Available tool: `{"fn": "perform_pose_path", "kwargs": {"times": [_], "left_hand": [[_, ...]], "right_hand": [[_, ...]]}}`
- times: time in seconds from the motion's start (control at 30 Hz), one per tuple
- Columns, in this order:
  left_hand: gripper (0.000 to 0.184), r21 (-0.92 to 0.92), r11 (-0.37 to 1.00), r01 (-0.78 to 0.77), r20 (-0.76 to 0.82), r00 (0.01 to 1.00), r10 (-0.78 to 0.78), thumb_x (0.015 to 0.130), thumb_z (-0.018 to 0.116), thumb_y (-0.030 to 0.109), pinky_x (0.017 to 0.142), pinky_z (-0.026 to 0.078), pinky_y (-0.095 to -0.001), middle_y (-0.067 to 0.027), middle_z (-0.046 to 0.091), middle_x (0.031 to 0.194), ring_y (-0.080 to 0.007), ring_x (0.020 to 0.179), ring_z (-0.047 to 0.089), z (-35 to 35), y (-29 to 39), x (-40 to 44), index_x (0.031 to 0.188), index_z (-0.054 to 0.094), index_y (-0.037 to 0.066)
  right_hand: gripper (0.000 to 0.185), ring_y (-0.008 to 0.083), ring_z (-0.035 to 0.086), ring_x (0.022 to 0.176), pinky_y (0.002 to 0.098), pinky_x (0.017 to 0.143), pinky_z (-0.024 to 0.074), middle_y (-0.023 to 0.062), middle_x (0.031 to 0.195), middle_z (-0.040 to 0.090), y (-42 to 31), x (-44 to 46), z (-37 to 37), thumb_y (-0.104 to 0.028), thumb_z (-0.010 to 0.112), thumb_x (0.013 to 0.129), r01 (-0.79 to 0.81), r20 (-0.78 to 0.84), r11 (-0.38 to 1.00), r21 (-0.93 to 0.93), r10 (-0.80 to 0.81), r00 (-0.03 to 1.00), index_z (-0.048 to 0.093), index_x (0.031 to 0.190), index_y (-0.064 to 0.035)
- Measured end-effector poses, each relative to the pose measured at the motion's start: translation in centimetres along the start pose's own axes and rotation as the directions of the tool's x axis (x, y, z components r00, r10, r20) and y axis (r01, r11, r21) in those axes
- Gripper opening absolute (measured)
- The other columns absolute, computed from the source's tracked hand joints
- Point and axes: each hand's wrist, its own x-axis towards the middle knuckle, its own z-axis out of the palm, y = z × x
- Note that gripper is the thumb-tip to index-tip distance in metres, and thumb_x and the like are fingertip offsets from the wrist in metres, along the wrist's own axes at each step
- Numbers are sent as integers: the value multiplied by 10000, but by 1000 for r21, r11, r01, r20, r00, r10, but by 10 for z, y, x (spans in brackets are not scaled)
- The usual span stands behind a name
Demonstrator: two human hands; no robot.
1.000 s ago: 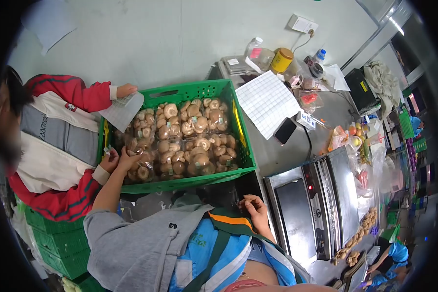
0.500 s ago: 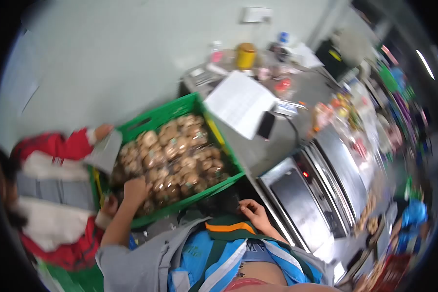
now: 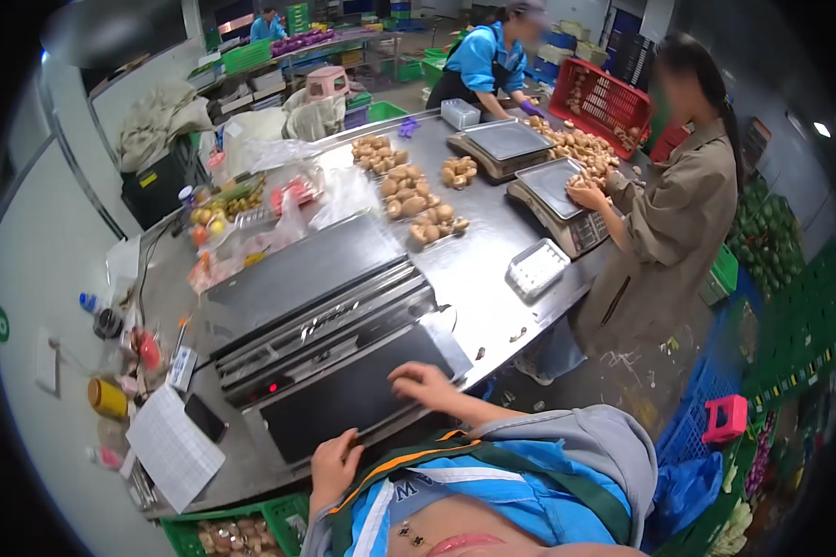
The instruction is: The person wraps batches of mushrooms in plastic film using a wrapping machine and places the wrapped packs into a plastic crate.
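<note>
My left hand (image 3: 336,464) is at the front edge of a metal tabletop wrapping machine (image 3: 344,395) with a dark flat plate and a red light. Its fingers are loosely bent, with nothing visible in them. My right hand (image 3: 424,384) is over the right part of the dark plate, fingers apart and empty; I cannot tell whether it touches the plate. Beyond the machine, several packs of brown mushrooms (image 3: 407,192) stand on the steel table (image 3: 492,320). A white tray (image 3: 538,269) lies to the right of the machine.
A co-worker in a brown jacket (image 3: 664,213) handles mushrooms by a scale (image 3: 567,200). Another, in blue (image 3: 488,60), works behind a red crate (image 3: 604,97). Papers (image 3: 172,446) and a phone (image 3: 206,418) lie left. A green crate (image 3: 288,515) with mushroom packs is at the lower left.
My view has swung right, from the green crate of mushroom packs to the machine and table. My left hand has left the crate; both hands are now by the machine.
</note>
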Motion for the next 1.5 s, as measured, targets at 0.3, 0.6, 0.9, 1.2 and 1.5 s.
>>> {"fn": "perform_pose_path", "kwargs": {"times": [0.3, 0.6, 0.9, 1.2, 1.5], "left_hand": [[114, 17, 992, -128, -166, 978, 129, 757, 643, 128, 614, 429, -353, -73, 599, 688, -244, 642, 568, 126, 30, 159, 854, 653, 70], [69, 259, 966, -23, -341, 933, 114, 716, 644, 65, 542, 380, -344, -60, 527, 592, -232, 545, 514, 156, 38, 194, 784, 643, 72], [73, 317, 948, 24, -284, 956, 71, 706, 641, 52, 537, 375, -345, -49, 519, 579, -224, 533, 505, 159, 39, 201, 774, 634, 80], [262, -48, 967, -249, 404, 881, 246, 772, 629, 165, 804, 446, -381, -96, 585, 997, -283, 928, 539, 224, 92, 286, 1011, 594, 61], [569, -129, 991, 32, 6, 999, -31, 722, 668, 173, 967, 351, -408, -210, 473, 1185, -365, 1112, 444, 290, 78, 352, 1224, 437, 33]], "right_hand": [[307, 124, 575, 869, 249, 751, 435, 63, 967, 622, -4, 138, -271, -182, 574, 847, -17, -458, 1000, 12, 21, 888, 561, 1111, -24], [328, 276, 538, 981, 386, 854, 414, 67, 1003, 606, -5, 336, -344, -303, 618, 746, 168, -162, 571, -804, -481, 861, 637, 1008, -107], [264, 244, 517, 937, 425, 909, 293, 75, 1013, 575, 43, 343, -319, -348, 568, 776, 139, -9, 229, -963, -547, 837, 661, 881, -125], [395, 259, 450, 1081, 469, 984, 244, 97, 1193, 510, 65, 175, -264, -283, 669, 692, -61, -245, 418, -907, -403, 882, 623, 1035, -91], [555, 330, 344, 1217, 476, 1003, 226, 170, 1304, 385, 44, 98, -274, -262, 639, 739, -192, -378, 469, -862, -342, 861, 456, 1230, -79]]}}
